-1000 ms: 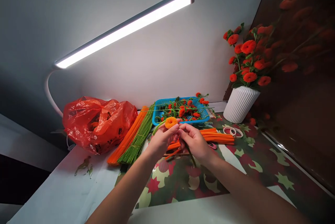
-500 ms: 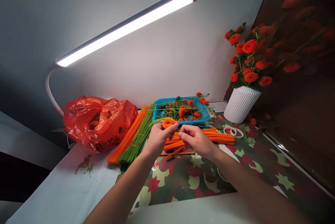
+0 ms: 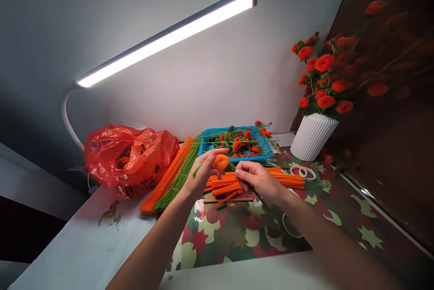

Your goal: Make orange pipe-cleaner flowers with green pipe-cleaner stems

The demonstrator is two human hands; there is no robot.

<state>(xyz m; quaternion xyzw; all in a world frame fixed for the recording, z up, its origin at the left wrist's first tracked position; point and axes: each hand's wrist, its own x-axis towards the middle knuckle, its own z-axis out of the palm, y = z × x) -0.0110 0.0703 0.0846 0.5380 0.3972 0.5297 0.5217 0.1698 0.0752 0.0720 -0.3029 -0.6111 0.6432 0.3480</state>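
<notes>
Between my hands is a small fuzzy orange pipe-cleaner flower (image 3: 222, 162). The fingers of my left hand (image 3: 202, 173) are closed round its left side, the index finger reaching over the top. A short green end (image 3: 197, 170) pokes out on the far left of that hand. My right hand (image 3: 256, 178) pinches the green stem (image 3: 232, 166) just right of the bloom; the stem's tail runs down below this hand. Beneath both hands lie bundles of orange pipe cleaners (image 3: 285, 180), partly covered by my fingers.
Behind stands a blue basket (image 3: 202, 143) of orange-red flowers. Long orange and green stems (image 3: 178, 181) and a red plastic bag (image 3: 125, 163) lie left. Right are tape rings (image 3: 307, 172) and a white vase (image 3: 313, 136) of flowers. A lamp (image 3: 169, 39) hangs above.
The green stem now shows between the flower and my right hand, with its tail below that hand. My left index finger has lifted and stretched over the flower, which has shifted slightly right.
</notes>
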